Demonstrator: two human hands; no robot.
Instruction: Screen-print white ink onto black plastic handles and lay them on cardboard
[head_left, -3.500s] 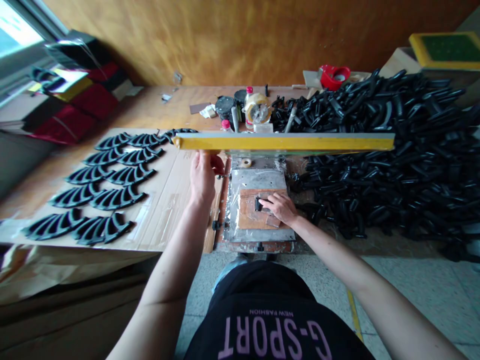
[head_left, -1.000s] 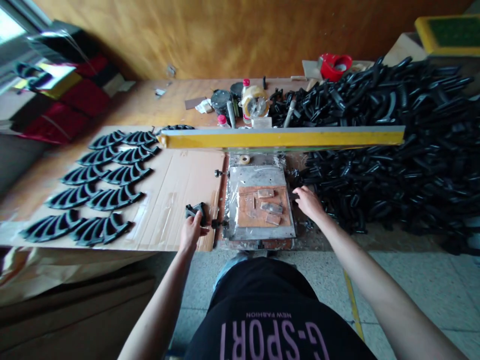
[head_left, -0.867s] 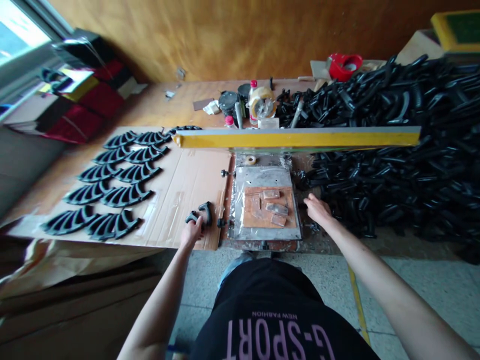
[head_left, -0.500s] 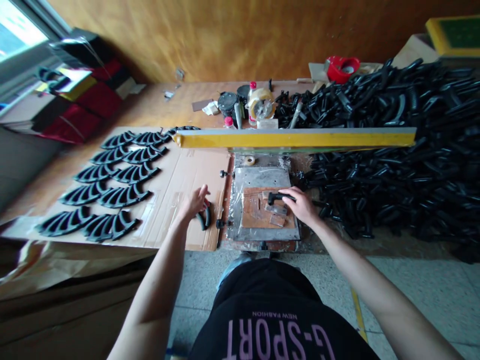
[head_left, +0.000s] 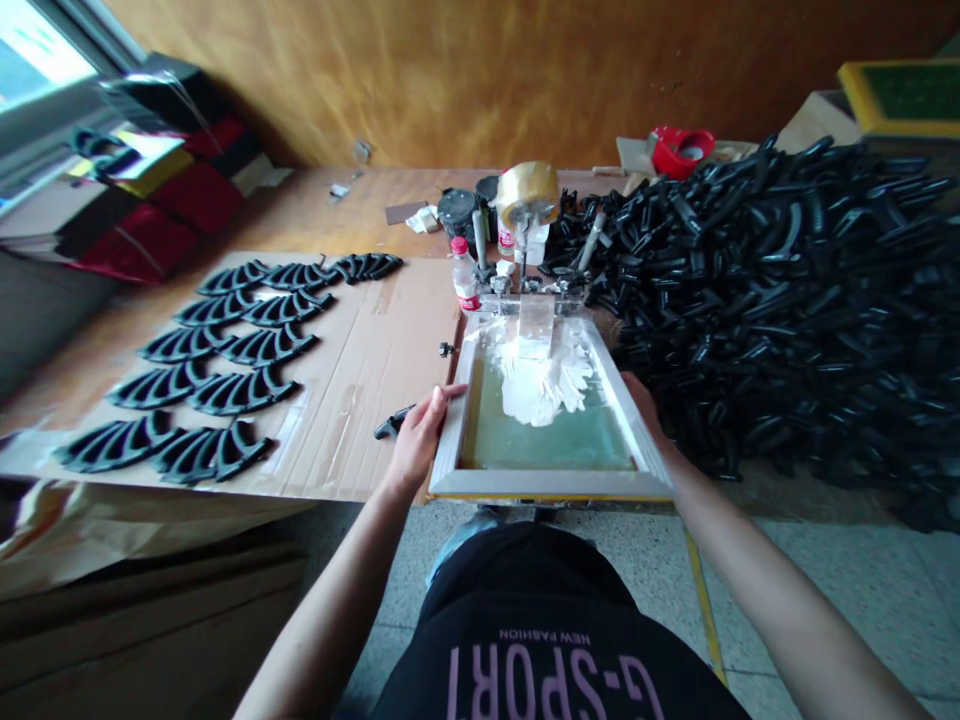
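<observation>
Wooden screen frame now down in both hands

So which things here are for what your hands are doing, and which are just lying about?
For the work: the screen-printing frame, held by the left hand and right hand; the white paste on its mesh.

Lying about: the red tape dispenser; the green screen with a yellow frame.

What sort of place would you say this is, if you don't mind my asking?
It looks like a small screen-printing workshop: there is a mesh screen frame with white ink on it, a large heap of black parts, and rows of black parts set out on cardboard.
</observation>
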